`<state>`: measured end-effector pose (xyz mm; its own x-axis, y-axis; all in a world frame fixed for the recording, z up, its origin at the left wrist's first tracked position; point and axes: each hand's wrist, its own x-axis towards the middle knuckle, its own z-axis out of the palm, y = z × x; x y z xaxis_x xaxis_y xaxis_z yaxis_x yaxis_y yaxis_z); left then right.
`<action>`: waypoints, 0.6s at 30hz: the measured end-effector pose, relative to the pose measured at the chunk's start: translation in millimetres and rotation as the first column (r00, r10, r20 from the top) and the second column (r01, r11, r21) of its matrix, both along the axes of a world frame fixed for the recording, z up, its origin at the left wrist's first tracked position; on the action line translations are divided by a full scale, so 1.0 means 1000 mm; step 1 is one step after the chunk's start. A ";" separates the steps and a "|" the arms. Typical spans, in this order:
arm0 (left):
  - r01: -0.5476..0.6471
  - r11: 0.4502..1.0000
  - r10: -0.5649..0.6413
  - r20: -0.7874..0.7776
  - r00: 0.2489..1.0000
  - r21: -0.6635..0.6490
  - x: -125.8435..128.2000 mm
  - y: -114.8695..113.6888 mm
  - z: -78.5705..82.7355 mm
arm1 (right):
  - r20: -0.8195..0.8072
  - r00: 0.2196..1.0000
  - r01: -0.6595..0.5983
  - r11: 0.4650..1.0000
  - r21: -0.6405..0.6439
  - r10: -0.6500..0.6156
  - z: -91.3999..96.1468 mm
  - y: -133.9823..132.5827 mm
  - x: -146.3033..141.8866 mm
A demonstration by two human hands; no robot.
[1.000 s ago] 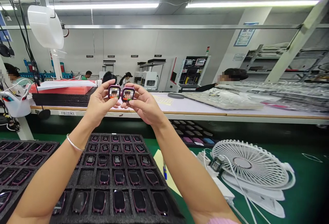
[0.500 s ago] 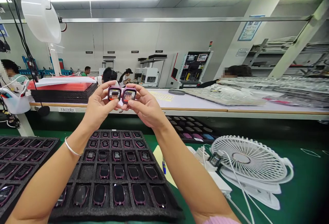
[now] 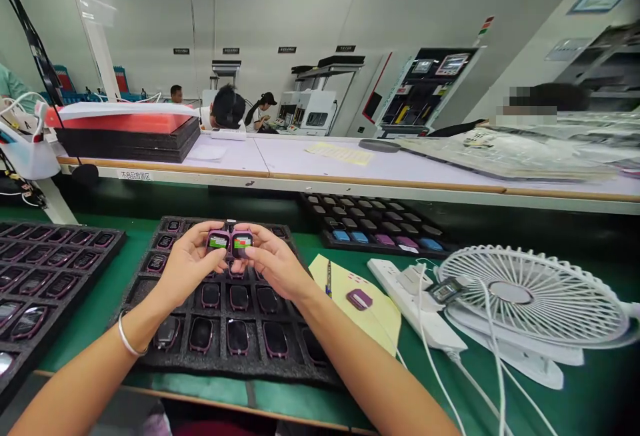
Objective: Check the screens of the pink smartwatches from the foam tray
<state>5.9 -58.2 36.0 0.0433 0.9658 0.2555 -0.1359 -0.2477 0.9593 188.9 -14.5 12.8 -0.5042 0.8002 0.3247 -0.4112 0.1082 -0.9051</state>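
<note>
Side by side above a black foam tray [image 3: 185, 360], two purple smartwatch bodies without straps are held up with their lit screens facing me. My left hand [image 3: 193, 259] is closed on the left watch [image 3: 218, 241], its thumb at the screen's lower edge. My right hand [image 3: 275, 259] grips the right watch [image 3: 243, 243] the same way. Both screens show green and white bands; the right one also has some red. Several more purple-framed watches sit in the tray's compartments below, partly hidden by my hands and forearms.
A second watch tray [image 3: 65, 266] lies at the left. To the right are yellow paper [image 3: 320, 269] with a pen [image 3: 329, 283] and purple part [image 3: 359, 299], a power strip [image 3: 420, 309] and a white fan [image 3: 530, 296]. Under the shelf [image 3: 300, 166] stands another tray [image 3: 370, 219]. Co-workers sit beyond.
Both hands have lowered with the watches, from in front of the shelf to above the tray. The screens switched from a face picture to green and white bands. The view tilted down.
</note>
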 end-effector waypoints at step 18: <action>-0.004 0.999 0.002 -0.034 0.999 -0.043 -0.001 0.007 -0.019 | 0.014 0.999 0.031 0.997 -0.072 -0.030 -0.020 0.007 0.001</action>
